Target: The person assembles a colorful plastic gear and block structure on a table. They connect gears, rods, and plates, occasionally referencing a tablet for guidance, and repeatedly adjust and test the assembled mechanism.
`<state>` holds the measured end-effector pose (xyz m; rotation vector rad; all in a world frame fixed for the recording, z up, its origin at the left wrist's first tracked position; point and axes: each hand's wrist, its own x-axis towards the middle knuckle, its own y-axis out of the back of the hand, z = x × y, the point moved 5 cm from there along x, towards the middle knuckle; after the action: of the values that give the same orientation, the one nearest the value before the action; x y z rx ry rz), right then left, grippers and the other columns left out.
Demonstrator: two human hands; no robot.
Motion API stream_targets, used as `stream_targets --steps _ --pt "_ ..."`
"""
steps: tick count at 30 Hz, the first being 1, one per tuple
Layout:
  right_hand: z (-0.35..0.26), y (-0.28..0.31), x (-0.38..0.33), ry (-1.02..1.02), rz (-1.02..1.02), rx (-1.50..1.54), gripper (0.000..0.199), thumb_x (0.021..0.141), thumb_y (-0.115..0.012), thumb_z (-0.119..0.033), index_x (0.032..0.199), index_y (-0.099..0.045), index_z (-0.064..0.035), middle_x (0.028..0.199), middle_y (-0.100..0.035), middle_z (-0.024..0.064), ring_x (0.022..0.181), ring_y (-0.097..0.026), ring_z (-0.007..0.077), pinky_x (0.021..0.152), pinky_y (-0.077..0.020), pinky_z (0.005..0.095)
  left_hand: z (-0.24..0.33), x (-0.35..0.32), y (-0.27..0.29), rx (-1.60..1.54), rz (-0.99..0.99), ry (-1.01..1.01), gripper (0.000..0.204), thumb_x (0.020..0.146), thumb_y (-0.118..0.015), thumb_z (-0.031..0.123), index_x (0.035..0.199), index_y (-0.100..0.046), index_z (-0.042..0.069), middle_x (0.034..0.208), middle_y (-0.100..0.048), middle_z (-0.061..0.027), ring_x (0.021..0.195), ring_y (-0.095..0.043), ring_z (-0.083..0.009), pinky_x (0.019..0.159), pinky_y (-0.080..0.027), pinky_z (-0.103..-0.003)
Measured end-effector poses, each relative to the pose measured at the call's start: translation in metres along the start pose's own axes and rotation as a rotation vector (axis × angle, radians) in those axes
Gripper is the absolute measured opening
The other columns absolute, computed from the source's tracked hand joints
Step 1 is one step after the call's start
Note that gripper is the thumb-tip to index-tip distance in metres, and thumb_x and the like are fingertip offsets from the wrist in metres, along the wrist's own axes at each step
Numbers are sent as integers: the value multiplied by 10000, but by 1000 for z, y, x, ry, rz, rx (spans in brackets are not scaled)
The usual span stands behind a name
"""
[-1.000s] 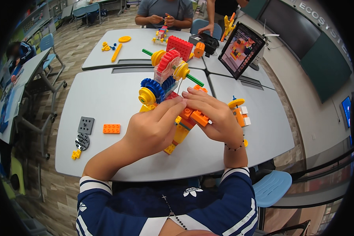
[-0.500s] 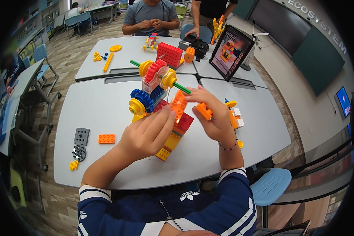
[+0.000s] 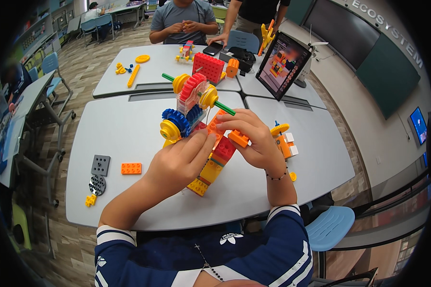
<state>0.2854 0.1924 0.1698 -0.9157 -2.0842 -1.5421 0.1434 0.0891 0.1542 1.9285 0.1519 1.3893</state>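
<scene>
A tall toy-brick model stands before me, with a yellow and red brick column [image 3: 207,173], blue gears [image 3: 175,122], a red gear [image 3: 194,87] and a green axle [image 3: 224,108] through yellow pulleys. My left hand [image 3: 179,160] is closed on the model's middle, fingertips at an orange building plate [image 3: 216,128]; the exact part it grips is hidden. In my right hand [image 3: 257,141], between thumb and fingers, is a small orange brick [image 3: 238,138], just beside the red bricks of the column. The right fingers also reach the orange plate.
Left on the table lie a grey plate [image 3: 100,165], an orange brick [image 3: 131,168] and a yellow piece [image 3: 90,200]. At right sits an orange and white assembly [image 3: 286,145]. Farther back stand a tablet [image 3: 282,64] and a red brick block [image 3: 209,68]. Two people are across the table.
My right hand has moved slightly left, bringing the orange brick closer to the column and turning it flatter. The far person's hand has shifted left, and a dark flat object now shows beside it.
</scene>
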Motion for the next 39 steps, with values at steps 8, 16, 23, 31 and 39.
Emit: stream_targets --steps 8,16,23,31,39 --pt "0 1 -1 -28 24 44 313 760 -666 28 1058 -701 -59 1132 -691 111 1090 -617 284 985 -447 404 2 1 -6 -2 -7 21 435 735 -683 15 1158 -605 -52 1169 -635 -188 916 -686 -259 738 -577 -301" --pt "-2 3 -1 26 28 -54 346 699 -724 -8 1039 -687 -58 1118 -683 91 1108 -595 302 936 -497 382 5 3 -6 14 -23 -13 489 733 -684 0 1206 -581 -71 1164 -629 -211 996 -673 -303 786 -576 -331" --pt "-5 3 -1 18 24 -75 321 711 -708 -6 1028 -693 -57 1098 -688 96 1111 -599 306 941 -499 383 8 3 -5 -11 -27 43 442 751 -664 -24 1190 -612 -44 1124 -647 -196 997 -676 -311 813 -574 -360" --pt "-6 3 -2 -14 -4 -84 311 730 -694 -3 1038 -695 -52 1104 -687 103 1120 -597 313 953 -493 383 8 3 -8 6 -28 -17 467 730 -671 -5 1179 -587 -101 1140 -626 -236 1015 -663 -335 804 -574 -352" --pt "-6 6 -2 -63 -9 6 359 738 -677 35 1084 -697 -56 1144 -682 114 1139 -598 308 1060 -399 435 7 6 -5 -23 14 0 419 740 -664 -17 1153 -613 -65 1096 -646 -200 973 -678 -303 797 -574 -346"
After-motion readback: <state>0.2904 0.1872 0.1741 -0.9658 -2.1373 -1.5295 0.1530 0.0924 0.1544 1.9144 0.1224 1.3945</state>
